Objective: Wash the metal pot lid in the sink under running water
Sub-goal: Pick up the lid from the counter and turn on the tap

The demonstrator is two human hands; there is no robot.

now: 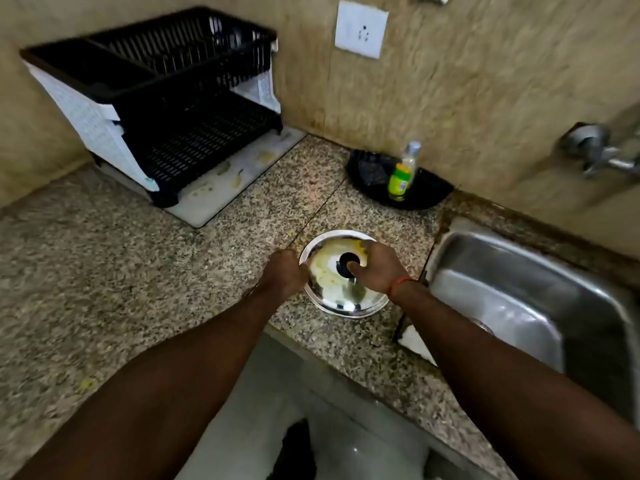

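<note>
Shiny metal pot lid (341,292) smeared yellow on speckled worktop (138,271), black knob (348,260) pinched by right hand (375,268) fingers, left hand (284,275) fingers curled together at rim, sink (519,271) just beside, soap bottle (401,174) behind.

One metal pot lid (341,292) with one black knob (347,261) lies on the surface (104,271), and two hands are at it: one left hand (284,274) and one right hand (379,268). There is one dish rack (166,98) with two tiers, one bottle (401,174) on one black tray (374,174), one sink (519,282), one tap (595,154) and one wall socket (361,29).
</note>
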